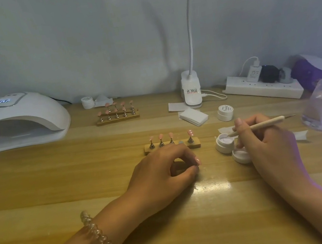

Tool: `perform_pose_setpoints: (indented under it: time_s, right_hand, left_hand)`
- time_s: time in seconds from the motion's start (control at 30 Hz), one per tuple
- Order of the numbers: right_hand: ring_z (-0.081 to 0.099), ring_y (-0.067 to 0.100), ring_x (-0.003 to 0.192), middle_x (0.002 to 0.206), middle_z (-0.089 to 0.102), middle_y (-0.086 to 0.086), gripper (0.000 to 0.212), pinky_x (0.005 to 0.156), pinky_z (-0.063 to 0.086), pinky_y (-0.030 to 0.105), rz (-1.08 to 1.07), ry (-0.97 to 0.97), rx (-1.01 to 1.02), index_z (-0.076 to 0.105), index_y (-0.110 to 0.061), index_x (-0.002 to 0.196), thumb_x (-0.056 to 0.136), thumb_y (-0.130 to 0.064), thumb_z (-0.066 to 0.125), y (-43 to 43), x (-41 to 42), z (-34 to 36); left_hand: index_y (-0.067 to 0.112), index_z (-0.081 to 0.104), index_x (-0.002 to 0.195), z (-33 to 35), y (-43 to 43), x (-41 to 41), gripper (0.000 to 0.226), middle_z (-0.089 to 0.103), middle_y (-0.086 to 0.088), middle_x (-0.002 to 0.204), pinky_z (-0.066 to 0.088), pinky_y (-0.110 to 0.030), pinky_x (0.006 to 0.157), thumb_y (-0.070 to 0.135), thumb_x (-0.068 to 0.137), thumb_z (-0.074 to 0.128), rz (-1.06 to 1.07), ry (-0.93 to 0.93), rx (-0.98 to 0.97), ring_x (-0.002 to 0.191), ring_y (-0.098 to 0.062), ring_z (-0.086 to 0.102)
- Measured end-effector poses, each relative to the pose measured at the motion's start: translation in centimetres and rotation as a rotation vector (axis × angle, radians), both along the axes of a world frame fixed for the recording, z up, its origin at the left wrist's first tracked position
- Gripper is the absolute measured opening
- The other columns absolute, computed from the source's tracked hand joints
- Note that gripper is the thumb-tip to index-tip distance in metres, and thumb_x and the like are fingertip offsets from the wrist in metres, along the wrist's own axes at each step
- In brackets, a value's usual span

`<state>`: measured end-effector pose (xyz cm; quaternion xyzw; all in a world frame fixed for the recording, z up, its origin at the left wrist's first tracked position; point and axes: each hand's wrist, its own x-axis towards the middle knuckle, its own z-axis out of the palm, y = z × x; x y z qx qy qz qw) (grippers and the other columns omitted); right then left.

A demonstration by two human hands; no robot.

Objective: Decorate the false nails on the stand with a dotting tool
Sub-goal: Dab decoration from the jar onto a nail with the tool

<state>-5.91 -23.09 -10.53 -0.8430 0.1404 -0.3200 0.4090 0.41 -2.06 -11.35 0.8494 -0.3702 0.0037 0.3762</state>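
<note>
Tip of dotting tool (268, 123), gripped by right hand (266, 139), blurs into open jar (222, 147); curled left hand (164, 168) covers stand (149, 149) edge, grasp unclear.

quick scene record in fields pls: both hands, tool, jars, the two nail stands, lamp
left hand: rests on the table in front of the near stand, fingers curled; cannot tell if it holds anything
right hand: holds the dotting tool, tip at the mouth of the open jar
lid: beside the open jar, partly hidden by the right hand
near stand: four pink nails; rightmost nail has white dots
far stand: more pink nails
nail lamp: far left, display lit
</note>
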Motion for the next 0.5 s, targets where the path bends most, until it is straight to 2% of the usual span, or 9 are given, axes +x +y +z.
perform_pose_setpoints:
  time_s: [0.1,0.2,0.27,0.37,0.43,0.5]
  right_hand:
    - [0.060,-0.001,0.059,0.059,0.066,-0.015,0.028,0.051,0.036,0.018,-0.017,-0.039,0.005,0.063,-0.023,0.078,0.098,-0.039,0.052,0.1,0.0,0.1]
    - [0.058,0.003,0.055,0.066,0.068,-0.016,0.029,0.054,0.039,0.031,-0.026,-0.094,0.027,0.062,-0.023,0.083,0.101,-0.040,0.047,0.3,0.0,0.1]
    - [0.060,0.007,0.055,0.072,0.070,-0.013,0.027,0.054,0.044,0.032,-0.007,-0.153,0.060,0.061,-0.023,0.088,0.104,-0.035,0.044,0.5,-0.2,0.2]
    - [0.062,0.012,0.053,0.075,0.071,-0.005,0.017,0.051,0.048,0.028,0.052,-0.291,0.158,0.061,-0.022,0.092,0.102,-0.032,0.051,1.1,-0.7,1.3]
    - [0.058,0.008,0.048,0.065,0.067,-0.002,0.016,0.044,0.044,0.019,0.114,-0.331,0.285,0.058,-0.024,0.083,0.094,-0.035,0.062,1.9,-1.2,1.9]
    - [0.050,0.005,0.041,0.053,0.059,0.000,0.023,0.039,0.038,0.015,0.187,-0.292,0.466,0.053,-0.018,0.076,0.090,-0.030,0.067,3.2,-1.6,1.8]
  left_hand:
    - [0.040,0.066,0.089,0.1,0.0,0.0,0.007,0.064,0.026,0.093,0.037,-0.025,0.065,0.035,0.086,0.070,0.000,0.007,0.002,0.072,0.006,0.051]
    - [0.038,0.067,0.089,0.1,0.0,0.0,0.006,0.065,0.025,0.094,0.037,-0.025,0.065,0.034,0.087,0.070,-0.007,0.015,0.008,0.073,0.007,0.051]
    - [0.037,0.067,0.089,0.1,-0.1,0.0,0.007,0.066,0.023,0.094,0.037,-0.026,0.065,0.032,0.087,0.071,-0.008,0.024,0.005,0.069,0.003,0.050]
    - [0.036,0.067,0.090,0.1,-0.1,0.1,0.009,0.066,0.023,0.092,0.038,-0.026,0.064,0.030,0.085,0.071,-0.013,0.030,0.000,0.064,-0.002,0.048]
    - [0.036,0.068,0.090,0.1,0.0,0.1,0.009,0.066,0.022,0.092,0.039,-0.027,0.064,0.029,0.085,0.071,-0.021,0.034,-0.004,0.063,-0.003,0.047]
    - [0.036,0.068,0.089,0.1,0.0,0.2,0.009,0.067,0.020,0.093,0.041,-0.028,0.064,0.028,0.085,0.072,-0.032,0.036,-0.011,0.062,-0.006,0.046]
